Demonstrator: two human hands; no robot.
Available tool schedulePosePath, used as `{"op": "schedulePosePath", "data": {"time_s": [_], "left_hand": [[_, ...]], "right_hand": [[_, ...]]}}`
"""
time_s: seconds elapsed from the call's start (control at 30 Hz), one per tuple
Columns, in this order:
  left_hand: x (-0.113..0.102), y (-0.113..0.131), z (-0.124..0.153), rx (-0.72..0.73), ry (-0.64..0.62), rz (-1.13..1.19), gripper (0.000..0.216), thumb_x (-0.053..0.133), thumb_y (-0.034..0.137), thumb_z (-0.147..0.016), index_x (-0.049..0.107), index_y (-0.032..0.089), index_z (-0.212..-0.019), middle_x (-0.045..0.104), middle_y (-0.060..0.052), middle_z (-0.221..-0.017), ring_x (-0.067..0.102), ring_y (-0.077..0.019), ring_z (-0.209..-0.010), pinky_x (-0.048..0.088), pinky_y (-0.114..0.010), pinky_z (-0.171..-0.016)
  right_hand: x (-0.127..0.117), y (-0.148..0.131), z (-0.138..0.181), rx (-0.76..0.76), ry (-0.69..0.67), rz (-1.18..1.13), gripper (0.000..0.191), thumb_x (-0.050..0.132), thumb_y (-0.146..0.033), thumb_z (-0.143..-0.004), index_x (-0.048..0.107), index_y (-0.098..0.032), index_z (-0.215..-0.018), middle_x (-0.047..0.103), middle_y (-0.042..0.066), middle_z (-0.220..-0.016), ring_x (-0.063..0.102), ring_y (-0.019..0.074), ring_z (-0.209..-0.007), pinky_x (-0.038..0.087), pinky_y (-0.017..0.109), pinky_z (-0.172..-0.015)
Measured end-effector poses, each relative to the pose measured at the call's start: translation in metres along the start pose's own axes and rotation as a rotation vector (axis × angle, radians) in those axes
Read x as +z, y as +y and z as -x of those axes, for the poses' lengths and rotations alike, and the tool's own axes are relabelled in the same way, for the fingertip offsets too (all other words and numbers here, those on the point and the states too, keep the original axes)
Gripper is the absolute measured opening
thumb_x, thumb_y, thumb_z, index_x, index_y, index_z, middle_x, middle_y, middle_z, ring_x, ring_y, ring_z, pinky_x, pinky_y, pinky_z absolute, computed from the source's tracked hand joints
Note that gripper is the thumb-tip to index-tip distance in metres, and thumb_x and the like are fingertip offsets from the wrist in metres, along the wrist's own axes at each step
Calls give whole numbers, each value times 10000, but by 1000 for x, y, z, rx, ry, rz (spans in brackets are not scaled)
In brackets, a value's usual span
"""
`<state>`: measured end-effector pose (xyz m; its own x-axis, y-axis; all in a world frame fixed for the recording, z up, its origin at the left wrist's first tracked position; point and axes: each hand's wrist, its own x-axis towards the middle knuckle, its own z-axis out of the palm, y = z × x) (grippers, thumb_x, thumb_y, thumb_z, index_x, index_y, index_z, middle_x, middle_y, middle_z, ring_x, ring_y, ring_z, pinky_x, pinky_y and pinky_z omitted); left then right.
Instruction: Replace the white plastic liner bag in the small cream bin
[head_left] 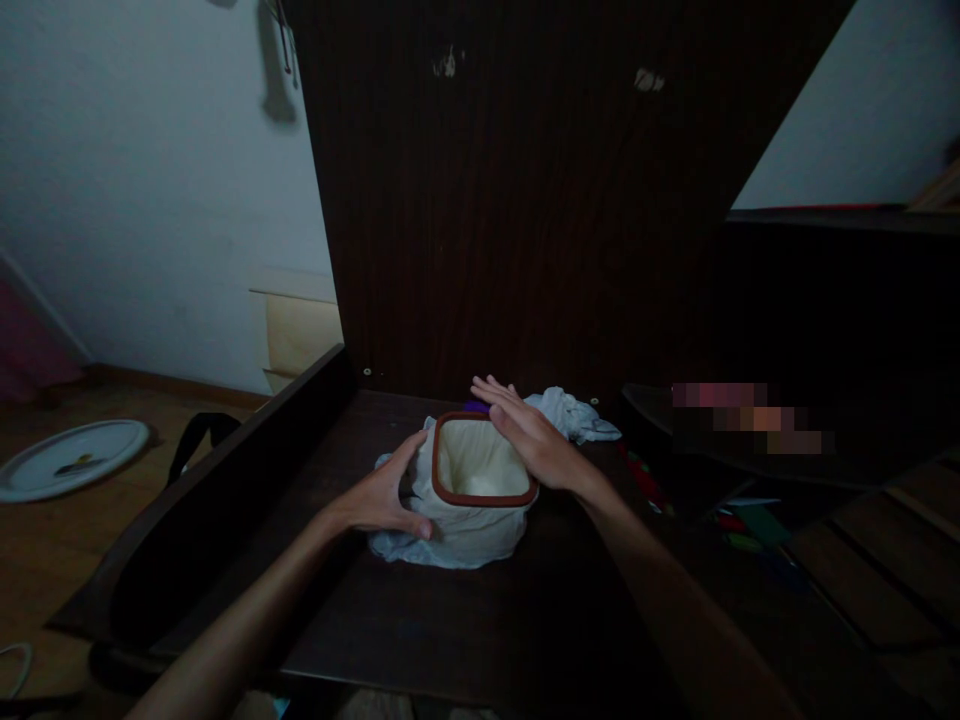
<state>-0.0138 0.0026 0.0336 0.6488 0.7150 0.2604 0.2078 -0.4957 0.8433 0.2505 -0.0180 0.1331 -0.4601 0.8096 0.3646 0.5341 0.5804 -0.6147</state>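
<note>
Fingers: left hand (379,495) clasps the tub's (480,498) cloth-wrapped side; right hand (536,445) lies flat and open on the rim.
Place: centre frame, on a dark table (450,630).
Handling: the cloth (457,545) is soft and may slip; the tub is probably light, so hold it under the stiff rim.

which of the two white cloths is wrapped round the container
The nearer cloth, draped in and around the brown-rimmed container; the left hand grips its side, the right hand lies flat over the rim. The other cloth lies crumpled behind.

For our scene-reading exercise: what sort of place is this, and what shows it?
Probably a room in a home: dark wooden furniture, a white plate on the wood floor, a cloth-lined container.
</note>
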Motion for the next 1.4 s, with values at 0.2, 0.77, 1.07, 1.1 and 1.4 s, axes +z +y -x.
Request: {"op": "schedulePosePath", "data": {"time_s": [0.2, 0.77, 1.07, 1.1, 1.4], "left_hand": [[-17, 9, 1, -120, 235, -82, 799, 368, 730, -926, 454, 165, -1485, 371, -153, -1611, 289, -354, -1513, 156, -559, -1259], [19, 45, -31, 138, 262, -126, 504, 583, 508, -916, 564, 238, -1341, 436, -123, -1552, 381, -359, -1437, 275, -540, -1204], [32, 19, -32, 197, 265, -4, 491, 470, 517, -924, 476, 228, -1321, 329, -145, -1581, 281, -375, -1476, 239, -586, -1197], [33, 18, -32, 198, 265, -1, 496, 460, 522, -929, 468, 228, -1328, 321, -148, -1586, 273, -376, -1480, 236, -589, -1198], [23, 15, -18, 83, 364, 47, 805, 407, 633, -962, 151, 205, -1594, 168, -137, -1681, 195, -356, -1535, 162, -557, -1252]], "right_hand": [[-5, 14, 26, 131, 1, -36, 746, 387, -725, -952, 444, -237, -1514, 333, 110, -1630, 231, 267, -1536, 160, 537, -1256], [16, 36, 43, 56, 2, -93, 810, 535, -573, -954, 235, -178, -1595, 244, 153, -1655, 224, 283, -1532, 175, 514, -1256], [25, 41, 46, 8, 82, -224, 675, 514, -444, -994, 281, -211, -1583, 281, 106, -1639, 244, 253, -1521, 169, 460, -1262], [26, 41, 46, 5, 87, -233, 667, 504, -444, -999, 278, -219, -1586, 276, 98, -1643, 239, 248, -1523, 164, 457, -1263], [8, 54, 62, 145, 80, -305, 785, 426, -678, -963, 213, -289, -1611, 181, 55, -1687, 182, 265, -1549, 127, 496, -1264]]}}
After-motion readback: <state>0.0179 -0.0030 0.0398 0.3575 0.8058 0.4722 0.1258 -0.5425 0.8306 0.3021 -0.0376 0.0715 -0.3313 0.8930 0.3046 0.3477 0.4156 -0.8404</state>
